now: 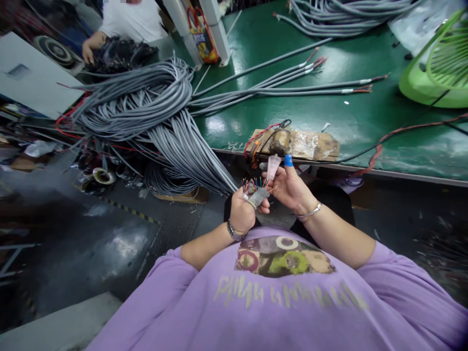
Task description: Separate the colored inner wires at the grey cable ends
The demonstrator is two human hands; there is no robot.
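Observation:
My left hand (242, 210) is closed in a fist round the end of a grey cable (259, 197), whose coloured inner wires (255, 184) fan out above the fingers. My right hand (290, 187) is right beside it, fingers curled and pinching at those wire ends. Its fingertips wear a blue cover (288, 160) and a pale one (272, 166). Both hands are held just below the front edge of the green bench (278, 112). A thick bundle of grey cables (190, 151) hangs off the bench down towards my left hand.
A taped wooden block with red and black wires (292, 144) sits at the bench edge above my hands. Stripped grey cables (292, 78) lie across the bench, with more at the back (347, 14). A green fan (438, 68) stands right. Another person's hand (89, 48) works far left.

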